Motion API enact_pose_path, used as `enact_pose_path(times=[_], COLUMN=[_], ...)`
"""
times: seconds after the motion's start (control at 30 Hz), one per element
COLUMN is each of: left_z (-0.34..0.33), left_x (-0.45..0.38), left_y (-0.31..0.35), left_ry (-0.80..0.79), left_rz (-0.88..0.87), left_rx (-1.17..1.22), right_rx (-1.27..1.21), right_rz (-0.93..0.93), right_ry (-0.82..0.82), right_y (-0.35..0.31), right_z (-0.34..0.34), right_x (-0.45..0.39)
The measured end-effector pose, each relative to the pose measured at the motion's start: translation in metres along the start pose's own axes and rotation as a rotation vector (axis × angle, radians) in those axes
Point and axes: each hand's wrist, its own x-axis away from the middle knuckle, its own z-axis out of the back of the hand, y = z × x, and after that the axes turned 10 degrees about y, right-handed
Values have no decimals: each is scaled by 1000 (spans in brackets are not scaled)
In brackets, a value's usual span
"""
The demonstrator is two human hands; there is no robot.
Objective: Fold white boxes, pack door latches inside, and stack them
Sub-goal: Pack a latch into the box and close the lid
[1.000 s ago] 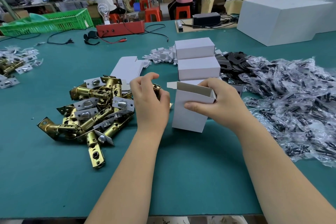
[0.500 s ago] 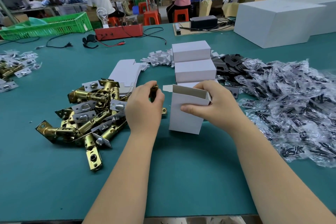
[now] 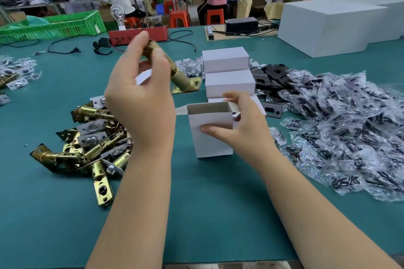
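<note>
From the head camera we see our left hand (image 3: 140, 102) raised above the green worktop (image 3: 207, 214), thumb and fingers pinched round a brass door latch (image 3: 175, 70). The latch hangs tilted, its flat plate end lowest and pointing toward the open box, which we judge is the way to feed it in lengthwise. Motion blur softens the upper end, so we cannot tell exactly how the fingertips sit there.

Our right hand (image 3: 242, 131) grips the open white box (image 3: 211, 135), thumb across its front face and fingers curled behind the right side. The box stands upright near the middle of the worktop with its mouth up and its flaps spread outward, held so, we think, to keep it from tipping and to leave the opening free for the latch.

Just behind it stand the closed white boxes (image 3: 227, 72), one row behind another, close enough to take the next finished box. The pile of latches (image 3: 91, 144) lies toward the left edge, beside the left arm, within easy reach. Toward the right edge lie the clear bags (image 3: 341, 129) of dark small parts. Toward the far right corner stand large white cartons (image 3: 332, 24).
</note>
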Motion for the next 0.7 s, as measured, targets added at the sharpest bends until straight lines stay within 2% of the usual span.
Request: enact_pose_path(times=[0.17,0.23,0.33,0.53,0.7], left_z=[-10,-11,-10,-1,1], left_x=[28,34,34,41,58], left_y=[12,11,11,3,-20], left_ry=[-287,-319,-318,-362,-493], left_rz=[-139,-178,-138,-264,-201], left_rx=[-114,-149,-134,-184,-277], right_rx=[14,28,29,-42,-68], right_rz=[-11,-15,-40,-57,-38], right_ry=[35,53,55,11,-20], right_y=[-1,0,2,0,-1], right_z=[-1,-1,-1,2,3], right_x=[1,0,-1,-2,-2])
